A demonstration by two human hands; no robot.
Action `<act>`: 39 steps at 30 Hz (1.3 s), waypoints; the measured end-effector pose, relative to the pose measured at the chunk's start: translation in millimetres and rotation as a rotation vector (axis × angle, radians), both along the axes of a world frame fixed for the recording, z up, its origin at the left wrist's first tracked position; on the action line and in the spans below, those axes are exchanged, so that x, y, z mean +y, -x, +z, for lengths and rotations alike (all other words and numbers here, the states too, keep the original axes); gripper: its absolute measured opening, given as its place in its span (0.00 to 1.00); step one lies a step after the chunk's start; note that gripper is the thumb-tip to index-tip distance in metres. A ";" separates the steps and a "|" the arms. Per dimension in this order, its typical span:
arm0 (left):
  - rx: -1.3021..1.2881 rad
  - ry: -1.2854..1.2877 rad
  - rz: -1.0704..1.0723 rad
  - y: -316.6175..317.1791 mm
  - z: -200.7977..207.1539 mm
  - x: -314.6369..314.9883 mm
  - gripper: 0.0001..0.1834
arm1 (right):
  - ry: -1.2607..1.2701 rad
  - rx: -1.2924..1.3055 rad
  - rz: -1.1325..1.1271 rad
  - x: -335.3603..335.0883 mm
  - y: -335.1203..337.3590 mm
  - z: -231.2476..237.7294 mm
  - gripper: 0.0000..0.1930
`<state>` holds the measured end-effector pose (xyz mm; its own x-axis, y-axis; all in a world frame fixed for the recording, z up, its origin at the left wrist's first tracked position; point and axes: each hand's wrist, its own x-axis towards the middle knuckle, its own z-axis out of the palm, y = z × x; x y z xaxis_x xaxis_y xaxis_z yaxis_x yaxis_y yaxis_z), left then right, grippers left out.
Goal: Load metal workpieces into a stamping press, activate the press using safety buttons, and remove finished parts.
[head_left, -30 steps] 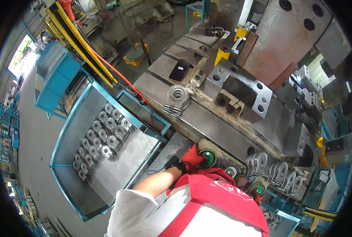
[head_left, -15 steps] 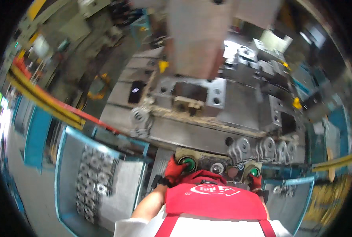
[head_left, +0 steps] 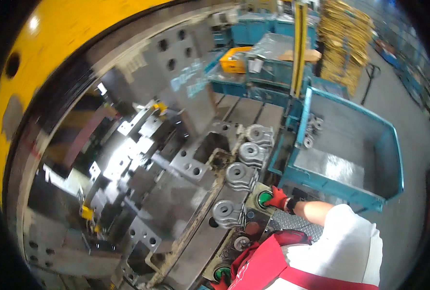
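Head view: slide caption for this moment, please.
Red-gloved left hand and right hand at green buttons, beside a row of metal parts, blue bin to the right.

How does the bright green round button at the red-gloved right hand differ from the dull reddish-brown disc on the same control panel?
Colour: the green button is bright, the reddish-brown disc dull.
Hand: the right hand is at the green button; no hand is at the reddish-brown disc.
Position: green button near the right end of the control panel, disc nearer its middle.
Both are round.
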<state>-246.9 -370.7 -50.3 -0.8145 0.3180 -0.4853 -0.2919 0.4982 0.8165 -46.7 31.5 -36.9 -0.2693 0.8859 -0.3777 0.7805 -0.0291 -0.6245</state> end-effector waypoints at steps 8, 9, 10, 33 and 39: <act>-0.034 0.078 -0.113 19.7 12.0 30.0 0.44 | -0.005 -0.007 -0.036 -8.9 0.2 5.6 0.58; -0.034 0.085 -0.122 21.9 13.5 31.6 0.44 | -0.003 0.000 -0.030 -9.6 1.1 7.2 0.58; -0.037 0.085 -0.123 22.7 13.5 33.0 0.44 | 0.004 -0.010 -0.034 -9.8 2.7 6.1 0.58; -0.137 0.426 -0.322 19.4 54.1 7.2 0.46 | -0.084 0.090 0.058 11.2 -14.4 -32.4 0.49; 0.289 0.301 -0.287 14.7 222.1 62.7 0.32 | 0.236 0.109 0.120 15.1 -12.2 -2.9 0.58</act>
<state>-261.6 -308.0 171.8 -0.8297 0.4290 -0.3572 0.1080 0.7511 0.6513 -34.5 46.6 -39.8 -0.4171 0.7364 -0.5328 0.7156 -0.0954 -0.6920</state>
